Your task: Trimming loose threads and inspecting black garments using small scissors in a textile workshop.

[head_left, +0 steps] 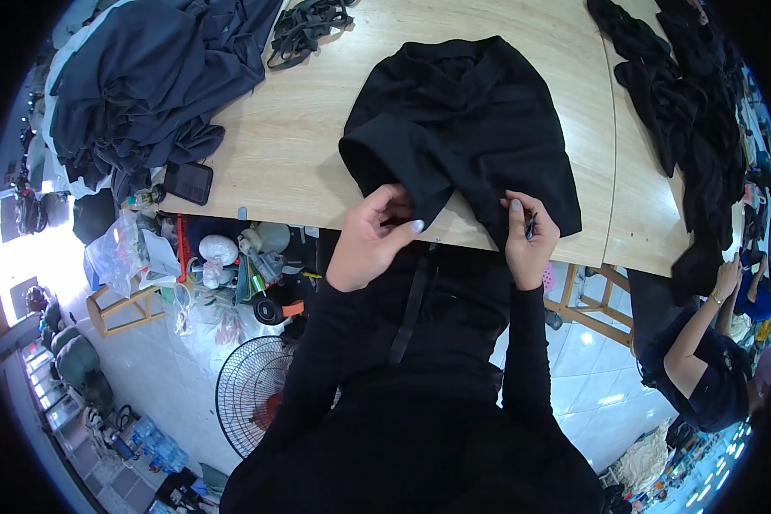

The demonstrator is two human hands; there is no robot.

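A pair of black shorts (505, 111) lies on the wooden table, waistband toward the far side and leg openings toward me. My left hand (373, 236) is curled at the left leg's hem, its fingers partly hidden by the cloth and its thumb in front. At the right leg's edge, my right hand (531, 236) pinches the fabric between thumb and fingers. A small dark object (530, 226) shows within that hand's curled fingers; its kind is hard to make out.
Dark cloth (154, 81) is heaped at the table's left, with black straps (308, 30) beside it and a phone (188, 182) near the edge. More black garments (690, 111) lie at right. A fan (253, 398) stands below left; a co-worker (702, 360) is at right.
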